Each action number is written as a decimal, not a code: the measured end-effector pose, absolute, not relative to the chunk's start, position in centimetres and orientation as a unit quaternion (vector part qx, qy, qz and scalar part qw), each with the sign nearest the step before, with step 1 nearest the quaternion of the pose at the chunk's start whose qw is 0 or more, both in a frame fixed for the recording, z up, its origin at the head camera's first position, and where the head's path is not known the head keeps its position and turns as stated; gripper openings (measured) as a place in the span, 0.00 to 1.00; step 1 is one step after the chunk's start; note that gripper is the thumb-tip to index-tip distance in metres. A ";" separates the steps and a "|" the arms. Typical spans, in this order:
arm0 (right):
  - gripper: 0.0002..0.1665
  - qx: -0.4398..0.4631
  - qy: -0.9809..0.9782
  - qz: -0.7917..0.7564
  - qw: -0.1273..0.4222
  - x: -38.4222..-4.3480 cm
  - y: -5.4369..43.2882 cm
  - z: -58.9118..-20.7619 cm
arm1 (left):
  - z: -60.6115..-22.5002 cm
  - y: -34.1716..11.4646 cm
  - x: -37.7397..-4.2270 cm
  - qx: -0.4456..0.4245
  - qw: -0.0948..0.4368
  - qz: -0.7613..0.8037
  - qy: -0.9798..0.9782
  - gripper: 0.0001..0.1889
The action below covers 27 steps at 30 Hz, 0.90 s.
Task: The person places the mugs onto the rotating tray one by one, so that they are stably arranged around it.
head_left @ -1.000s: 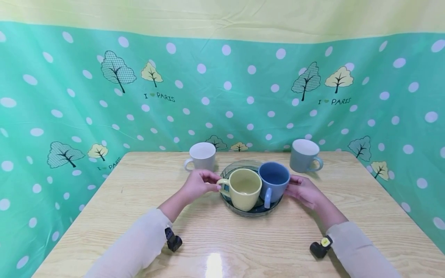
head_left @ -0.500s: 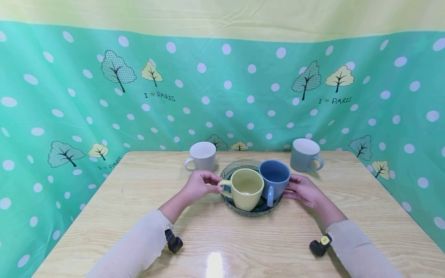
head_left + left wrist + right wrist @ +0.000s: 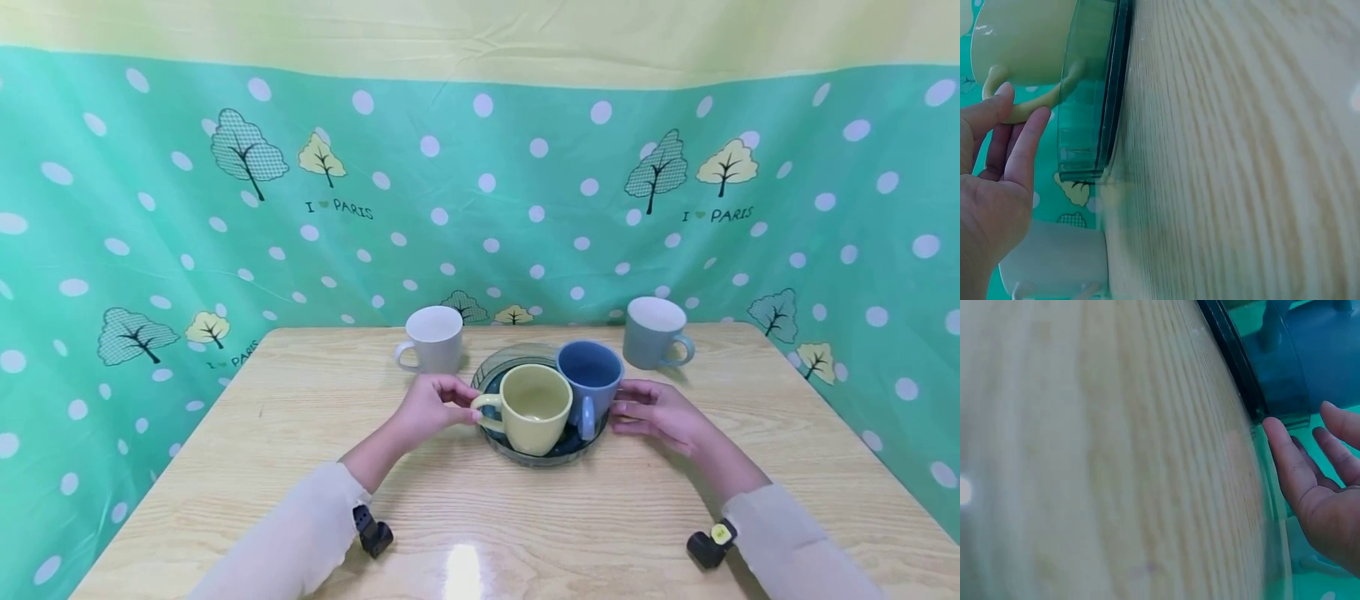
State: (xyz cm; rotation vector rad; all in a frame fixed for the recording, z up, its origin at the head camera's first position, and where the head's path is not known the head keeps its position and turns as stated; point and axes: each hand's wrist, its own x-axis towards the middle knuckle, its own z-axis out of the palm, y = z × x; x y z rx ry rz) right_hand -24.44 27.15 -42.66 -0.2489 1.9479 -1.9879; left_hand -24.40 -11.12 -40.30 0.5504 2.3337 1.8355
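The yellow mug (image 3: 534, 417) was held inside the glass dish (image 3: 536, 459), just beside the blue mug (image 3: 597, 398), its handle (image 3: 491, 400) pinched between thumb and fingers of the left hand (image 3: 430, 410). The fingers of the right hand (image 3: 663, 417) were spread apart, nearly straight, beside the dish's edge.
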 end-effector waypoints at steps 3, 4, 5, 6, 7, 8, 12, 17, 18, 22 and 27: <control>0.39 -0.077 0.689 -0.700 0.173 -24.2 27.0 -42.5 | -40.3 -11.1 -24.2 0.179 0.059 0.605 0.774 0.13; 0.39 -0.075 0.688 -0.701 0.174 -24.2 27.0 -42.4 | -40.4 -11.1 -24.1 0.177 0.059 0.604 0.775 0.13; 0.39 -0.077 0.686 -0.702 0.175 -24.1 26.9 -42.4 | -40.4 -11.1 -24.0 0.176 0.058 0.604 0.775 0.13; 0.39 -0.079 0.684 -0.704 0.176 -24.1 26.9 -42.4 | -40.4 -11.0 -23.9 0.174 0.057 0.603 0.776 0.13; 0.40 -0.081 0.681 -0.706 0.179 -24.0 26.8 -42.5 | -40.4 -11.0 -23.9 0.172 0.056 0.603 0.777 0.13; 0.41 -0.085 0.679 -0.707 0.181 -23.9 26.8 -42.5 | -40.5 -10.9 -23.8 0.172 0.055 0.602 0.778 0.13; 0.44 -0.092 0.676 -0.707 0.187 -23.7 26.8 -42.8 | -40.4 -10.7 -23.5 0.176 0.054 0.602 0.777 0.12; 0.48 -0.095 0.683 -0.700 0.184 -23.6 26.6 -43.3 | -40.5 -10.4 -23.2 0.181 0.059 0.602 0.775 0.12; 0.49 -0.098 0.683 -0.700 0.183 -23.5 26.4 -43.3 | -40.5 -10.3 -23.2 0.181 0.060 0.603 0.774 0.12; 0.49 -0.093 0.669 -0.715 0.178 -23.4 25.9 -43.4 | -40.5 -9.9 -22.9 0.187 0.061 0.602 0.774 0.12; 0.47 -0.083 0.652 -0.733 0.172 -23.2 25.4 -43.3 | -40.6 -9.5 -22.5 0.195 0.065 0.606 0.768 0.12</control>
